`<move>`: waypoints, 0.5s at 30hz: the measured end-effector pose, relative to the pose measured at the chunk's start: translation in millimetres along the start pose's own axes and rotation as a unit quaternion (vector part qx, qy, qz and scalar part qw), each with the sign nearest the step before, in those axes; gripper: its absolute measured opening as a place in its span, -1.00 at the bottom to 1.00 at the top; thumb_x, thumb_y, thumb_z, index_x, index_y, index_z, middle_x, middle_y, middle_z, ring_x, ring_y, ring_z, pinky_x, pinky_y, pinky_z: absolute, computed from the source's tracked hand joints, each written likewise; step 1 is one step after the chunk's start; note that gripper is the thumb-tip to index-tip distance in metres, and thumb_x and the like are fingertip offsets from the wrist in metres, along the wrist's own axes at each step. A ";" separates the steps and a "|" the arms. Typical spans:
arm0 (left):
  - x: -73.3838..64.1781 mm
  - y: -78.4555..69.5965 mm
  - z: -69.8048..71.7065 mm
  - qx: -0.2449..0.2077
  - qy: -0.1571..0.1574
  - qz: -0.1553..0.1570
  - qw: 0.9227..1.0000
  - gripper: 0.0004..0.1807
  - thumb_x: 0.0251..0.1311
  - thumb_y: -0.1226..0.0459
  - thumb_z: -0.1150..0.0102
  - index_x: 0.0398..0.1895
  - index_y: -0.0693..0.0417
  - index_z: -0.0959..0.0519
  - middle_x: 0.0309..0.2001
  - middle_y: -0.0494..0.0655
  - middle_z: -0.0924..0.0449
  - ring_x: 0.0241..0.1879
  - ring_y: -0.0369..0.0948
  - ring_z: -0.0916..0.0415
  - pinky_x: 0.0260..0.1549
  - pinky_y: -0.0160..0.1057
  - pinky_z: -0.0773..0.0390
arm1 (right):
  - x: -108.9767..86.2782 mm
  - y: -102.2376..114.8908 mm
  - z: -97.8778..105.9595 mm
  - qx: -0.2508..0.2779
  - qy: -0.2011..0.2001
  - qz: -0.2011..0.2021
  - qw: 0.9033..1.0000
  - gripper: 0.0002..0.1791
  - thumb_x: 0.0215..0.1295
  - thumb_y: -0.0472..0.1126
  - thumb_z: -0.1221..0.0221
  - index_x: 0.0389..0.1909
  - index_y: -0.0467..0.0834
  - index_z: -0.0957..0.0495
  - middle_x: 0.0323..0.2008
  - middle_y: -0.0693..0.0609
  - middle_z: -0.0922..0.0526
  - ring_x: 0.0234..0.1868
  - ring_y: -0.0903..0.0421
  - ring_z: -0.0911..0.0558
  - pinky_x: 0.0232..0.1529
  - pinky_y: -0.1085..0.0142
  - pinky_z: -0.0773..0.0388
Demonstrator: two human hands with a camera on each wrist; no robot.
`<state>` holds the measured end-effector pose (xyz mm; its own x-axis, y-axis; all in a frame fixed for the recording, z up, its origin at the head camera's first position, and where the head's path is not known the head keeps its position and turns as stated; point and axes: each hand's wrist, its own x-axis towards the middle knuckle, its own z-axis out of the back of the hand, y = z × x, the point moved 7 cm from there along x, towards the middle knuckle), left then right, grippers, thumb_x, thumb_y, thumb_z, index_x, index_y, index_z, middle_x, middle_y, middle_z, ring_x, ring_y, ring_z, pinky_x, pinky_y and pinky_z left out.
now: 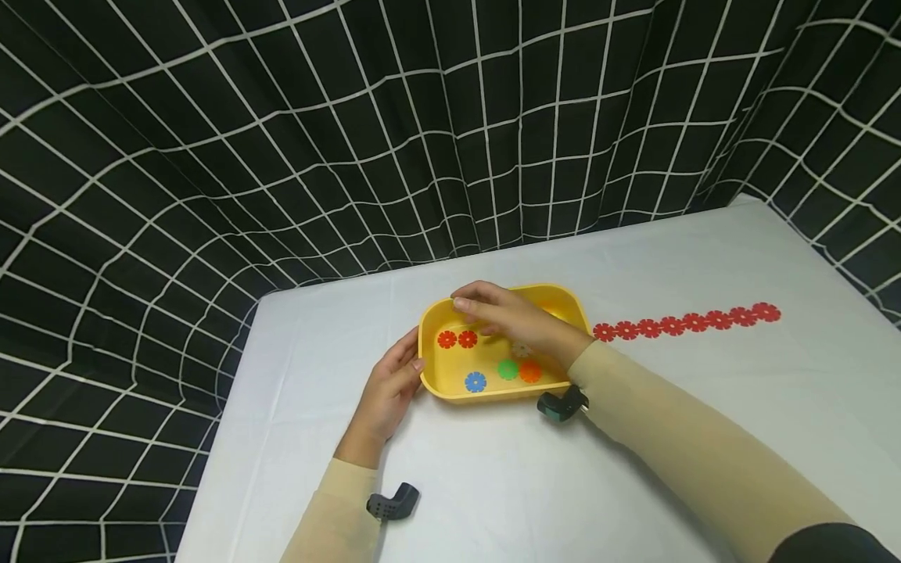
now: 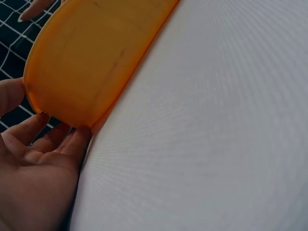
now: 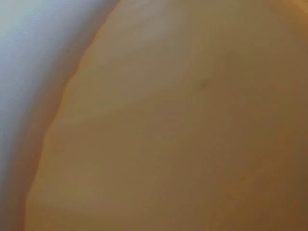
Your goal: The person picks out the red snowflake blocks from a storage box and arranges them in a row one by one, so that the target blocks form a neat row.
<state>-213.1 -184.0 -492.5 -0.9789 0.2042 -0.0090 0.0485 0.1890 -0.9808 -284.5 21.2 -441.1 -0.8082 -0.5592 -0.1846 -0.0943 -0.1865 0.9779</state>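
Note:
A yellow plastic tray (image 1: 450, 374) sits on the white-covered table. My left hand (image 1: 389, 387) holds its left end, thumb at the rim and fingers against the outer wall, as the left wrist view also shows. Over the tray's interior reaches my right hand (image 1: 512, 319), its fingers loosely bent with nothing visible in them. Two red snowflake discs (image 1: 468, 338) lie side by side inside. Nearer the front are a blue disc (image 1: 475, 381), a green disc (image 1: 507, 369) and an orange disc (image 1: 530, 371). A pale disc (image 1: 521, 350) is partly hidden below the right hand.
To the tray's right, a row of several joined red discs (image 1: 672, 325) stretches across the white tablecloth (image 1: 493, 485). Black cloth with a white grid (image 1: 422, 133) hangs behind the table and at both sides. The blurred right wrist view is filled mostly by the tray wall (image 3: 192, 144).

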 end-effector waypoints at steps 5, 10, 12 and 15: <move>-0.2 -0.8 0.0 0.000 0.002 0.000 1.000 -0.34 0.60 0.39 -0.05 0.71 0.21 -0.23 0.66 0.04 -0.23 0.61 -0.04 -0.20 0.44 -0.15 -0.39 | 4.8 -7.4 -2.7 -0.048 0.022 0.004 0.999 -0.24 0.50 0.20 -0.34 0.55 -0.10 -0.44 0.40 -0.07 -0.54 0.33 -0.15 -0.55 0.37 -0.14 -0.52; -0.3 0.3 0.7 -0.001 0.001 0.002 1.000 -0.34 0.60 0.39 -0.06 0.71 0.20 -0.24 0.65 0.03 -0.24 0.61 -0.06 -0.21 0.44 -0.16 -0.40 | 6.3 -14.3 -6.6 -0.107 0.041 -0.002 0.993 -0.28 0.46 0.03 -0.42 0.54 -0.10 -0.47 0.41 -0.04 -0.55 0.37 -0.08 -0.51 0.44 -0.03 -0.45; -0.2 0.8 0.5 0.000 0.001 0.002 1.000 -0.34 0.61 0.38 -0.06 0.70 0.19 -0.24 0.65 0.02 -0.25 0.60 -0.06 -0.22 0.44 -0.17 -0.40 | 6.9 -17.0 -8.5 -0.133 0.048 -0.003 0.990 -0.31 0.46 -0.06 -0.43 0.53 -0.13 -0.48 0.41 -0.04 -0.56 0.40 -0.09 -0.51 0.49 -0.02 -0.40; -0.1 1.0 -0.4 0.001 0.002 0.001 1.000 -0.35 0.61 0.38 -0.06 0.70 0.19 -0.25 0.65 0.01 -0.26 0.60 -0.08 -0.22 0.44 -0.17 -0.40 | 7.8 -19.3 -9.9 -0.174 0.051 0.000 0.983 -0.38 0.44 -0.24 -0.43 0.47 -0.16 -0.53 0.39 -0.03 -0.58 0.43 -0.09 -0.49 0.54 -0.02 -0.34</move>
<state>-212.9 -183.5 -493.3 -0.9778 0.2090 -0.0108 0.0507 0.1866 -0.9811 -283.2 12.4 -462.4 -0.7436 -0.6347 -0.2100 0.1259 -0.4415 0.8884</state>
